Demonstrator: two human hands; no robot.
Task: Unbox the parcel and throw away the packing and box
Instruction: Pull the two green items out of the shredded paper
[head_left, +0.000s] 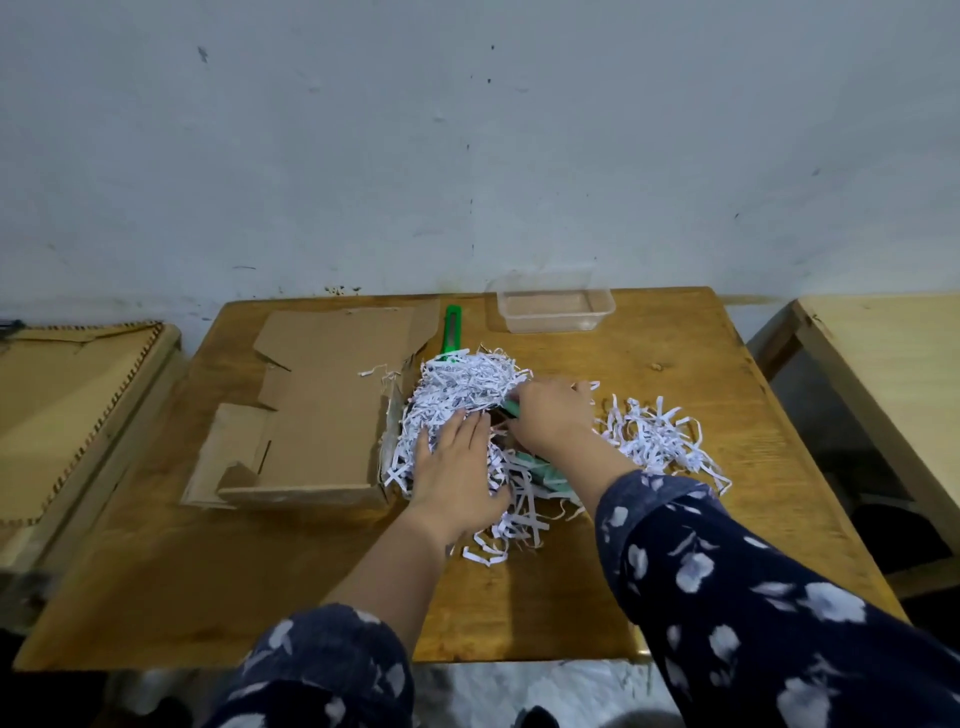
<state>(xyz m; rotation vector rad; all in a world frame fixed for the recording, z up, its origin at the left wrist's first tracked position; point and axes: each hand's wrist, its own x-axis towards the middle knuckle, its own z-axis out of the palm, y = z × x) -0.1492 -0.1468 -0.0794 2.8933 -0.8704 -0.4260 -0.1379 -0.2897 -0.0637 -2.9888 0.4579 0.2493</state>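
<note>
The brown cardboard box (317, 415) lies opened out on the wooden table (208, 597), its lid flap spread to the left. White shredded paper (462, 384) is heaped over the box's right part, and more shreds (660, 436) spill onto the table to the right. My left hand (457, 467) presses flat on the shreds with straight fingers. My right hand (550, 415) reaches into the heap and its fingers curl round a green item (511, 408) that is mostly buried. More of a green thing (540, 470) shows under my right wrist.
A green utility knife (451, 327) lies behind the heap, partly covered by shreds. A clear plastic tub (556, 306) stands at the table's back edge by the wall. A second table (893, 374) is on the right, a woven board (67, 405) on the left.
</note>
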